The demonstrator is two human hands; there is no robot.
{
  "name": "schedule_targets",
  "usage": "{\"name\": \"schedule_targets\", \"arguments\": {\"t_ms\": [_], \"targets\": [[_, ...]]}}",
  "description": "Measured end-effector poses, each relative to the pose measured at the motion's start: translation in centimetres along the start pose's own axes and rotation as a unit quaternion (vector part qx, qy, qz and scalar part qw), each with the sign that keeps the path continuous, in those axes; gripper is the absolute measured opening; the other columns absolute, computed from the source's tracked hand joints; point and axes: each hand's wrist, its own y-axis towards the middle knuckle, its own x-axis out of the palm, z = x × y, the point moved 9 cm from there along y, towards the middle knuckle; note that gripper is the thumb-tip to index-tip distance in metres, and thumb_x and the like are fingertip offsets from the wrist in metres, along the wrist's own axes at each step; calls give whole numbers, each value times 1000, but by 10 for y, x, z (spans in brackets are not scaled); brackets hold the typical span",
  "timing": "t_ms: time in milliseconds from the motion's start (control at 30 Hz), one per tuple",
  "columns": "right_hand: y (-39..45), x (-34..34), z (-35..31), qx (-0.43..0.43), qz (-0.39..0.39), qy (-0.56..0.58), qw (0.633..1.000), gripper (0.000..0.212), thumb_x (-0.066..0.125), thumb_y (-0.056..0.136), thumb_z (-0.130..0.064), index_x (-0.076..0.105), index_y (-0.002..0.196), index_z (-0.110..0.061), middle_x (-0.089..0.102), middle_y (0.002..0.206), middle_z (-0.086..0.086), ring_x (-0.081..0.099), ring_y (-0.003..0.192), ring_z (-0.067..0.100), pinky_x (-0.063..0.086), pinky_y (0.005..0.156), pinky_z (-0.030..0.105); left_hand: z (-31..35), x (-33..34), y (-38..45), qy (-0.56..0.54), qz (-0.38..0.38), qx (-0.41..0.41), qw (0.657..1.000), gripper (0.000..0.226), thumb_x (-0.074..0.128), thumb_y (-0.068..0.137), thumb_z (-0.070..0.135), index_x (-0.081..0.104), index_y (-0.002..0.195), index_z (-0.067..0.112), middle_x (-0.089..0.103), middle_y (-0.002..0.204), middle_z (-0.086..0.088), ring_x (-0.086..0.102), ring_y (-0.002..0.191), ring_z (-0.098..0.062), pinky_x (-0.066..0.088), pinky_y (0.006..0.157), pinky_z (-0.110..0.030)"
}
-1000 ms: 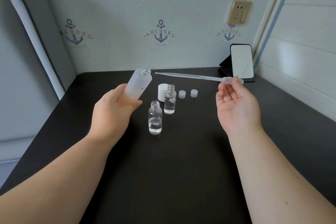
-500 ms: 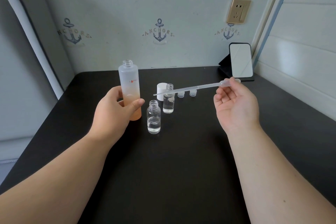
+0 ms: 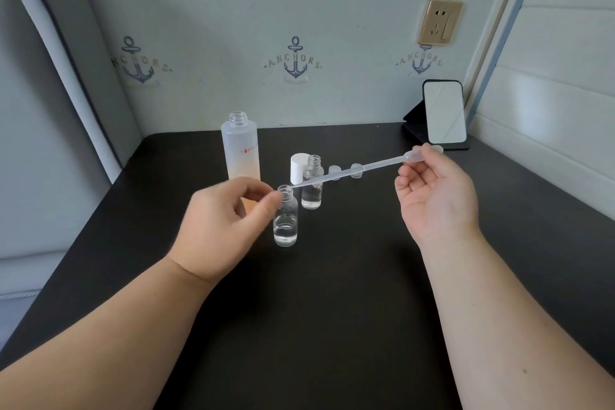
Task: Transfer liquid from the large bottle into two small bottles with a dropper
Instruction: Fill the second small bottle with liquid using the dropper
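One head-worn view — looking forward and down, close over the table [image 3: 332,309]

large bottle [image 3: 240,150]: frosted, matt plastic
near small bottle [image 3: 285,220]: clear, glossy
far small bottle [image 3: 312,186]: clear, glossy
dropper [image 3: 352,171]: translucent soft plastic
table [image 3: 332,309]: dark, matt
white cap [image 3: 298,167]: smooth plastic
socket plate [image 3: 439,22]: golden, brushed sheen

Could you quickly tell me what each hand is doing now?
Left hand: pinching the near small clear glass bottle at its neck.
Right hand: holding the translucent plastic dropper.
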Motion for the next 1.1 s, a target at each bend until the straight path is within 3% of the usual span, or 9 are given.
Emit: {"name": "schedule_targets", "arguments": {"t_ms": [100,200,500,1100], "targets": [[-1,0,0,-1,3,2,1000,20,68,91,-14,73,72,-9,70,76,3,61,60,15,50,59,22,-3,20,2,54,-91,-6,994,37,60,75,73,66,92,41,61,76,37,58,68,0,41,58,-11],[0,0,-1,-2,3,1,1000,22,68,91,-13,74,70,-10,69,76,3,60,60,15,49,58,23,-13,33,1,82,-136,-20,987,31,74,75,62,67,95,39,58,78,41,58,72,4,40,60,-7],[0,1,-4,-14,-4,5,1000,22,68,90,-14,76,69,-14,68,76,2,60,62,15,49,61,22,-14,33,3,99,-134,7,986,21,75,80,44,65,99,46,59,84,37,56,72,0,40,62,-7],[-1,0,-5,-14,19,26,999,13,71,87,-8,74,75,-10,66,74,3,55,64,14,45,60,22,-13,33,3,113,-129,44,984,28,74,80,46,66,107,46,60,92,36,60,76,1,40,63,-5]]}}
